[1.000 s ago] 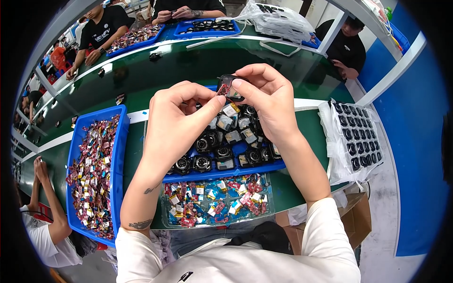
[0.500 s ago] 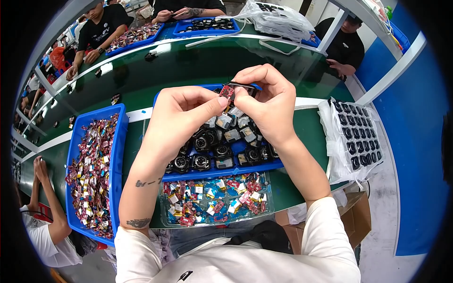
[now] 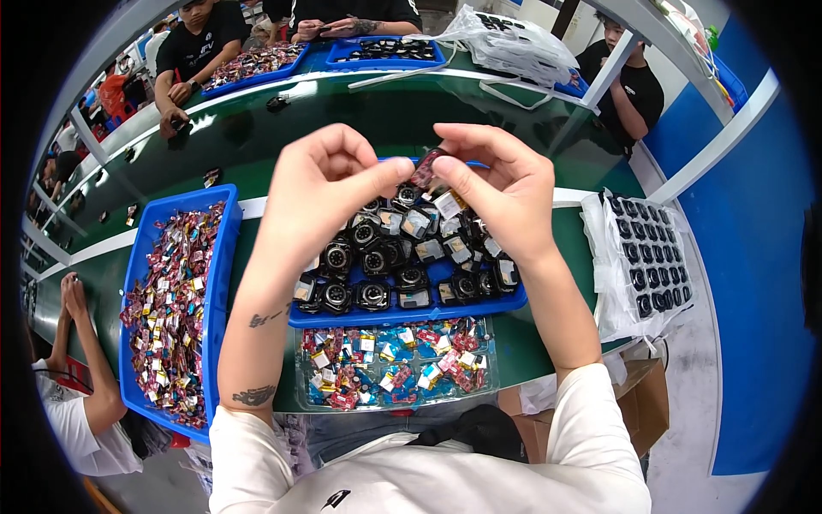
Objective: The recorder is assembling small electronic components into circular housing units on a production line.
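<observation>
Circuit board (image 3: 425, 170), small and red, is pinched between the thumb and fingers of the right hand (image 3: 507, 190), raised over the far part of a blue tray (image 3: 402, 318). A white and yellow battery (image 3: 449, 204) shows just below the board; I cannot tell whether the 2 are joined. On the left, the left hand (image 3: 328, 184) has its fingers curled and its thumb pointing right, the tip just beside the board; I cannot tell whether it grips anything.

The blue tray stands on a green surface (image 3: 575, 244) and bears many black watch-like cases (image 3: 374, 295). On its near side, a clear tray (image 3: 411, 404) holds more red boards and batteries. To the left, a long blue bin (image 3: 219, 274) is heaped with similar parts. To the right, dark cases lie in rows on a white wrapped tray (image 3: 606, 291). At the far side are 3 people in black shirts.
</observation>
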